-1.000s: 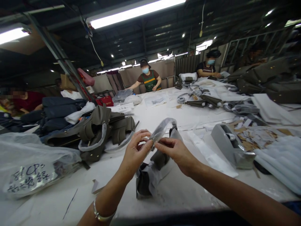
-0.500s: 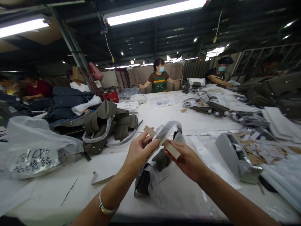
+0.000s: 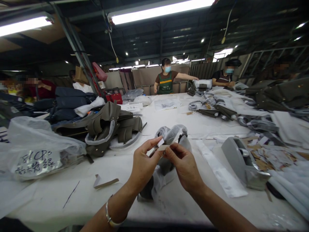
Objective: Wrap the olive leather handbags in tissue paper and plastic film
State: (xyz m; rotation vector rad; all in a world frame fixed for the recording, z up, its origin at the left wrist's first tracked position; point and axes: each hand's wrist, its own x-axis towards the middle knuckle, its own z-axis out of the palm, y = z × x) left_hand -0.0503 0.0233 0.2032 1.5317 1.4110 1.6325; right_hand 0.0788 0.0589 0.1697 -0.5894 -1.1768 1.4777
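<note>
Just above the table, my left hand (image 3: 145,159) pinches a narrow cardboard strip (image 3: 164,148) between thumb and fingers, with its index finger stretched along one pale end. My right hand (image 3: 184,164) grips the other end of the strip, fingertips bunched close to my left thumb. The strip is bent near a plastic-wrapped strap (image 3: 177,131); whether it goes fully round the strap is hidden by my fingers. Behind and below my hands lies a dark olive bag piece (image 3: 146,190), partly wrapped in thin white material.
Olive bags (image 3: 103,129) and a marked plastic bag (image 3: 43,154) lie left. A bent cardboard strip (image 3: 106,183) is nearby. Right are a grey tape dispenser (image 3: 243,161), white sheet material (image 3: 222,170) and paper scraps (image 3: 267,154). A person in a green apron (image 3: 166,85) stands across the table.
My hands have come closer together, and the cardboard strip's ends are now bent inward. My right hand has turned to a fingertip pinch. The person opposite has stretched an arm toward the right-hand pile.
</note>
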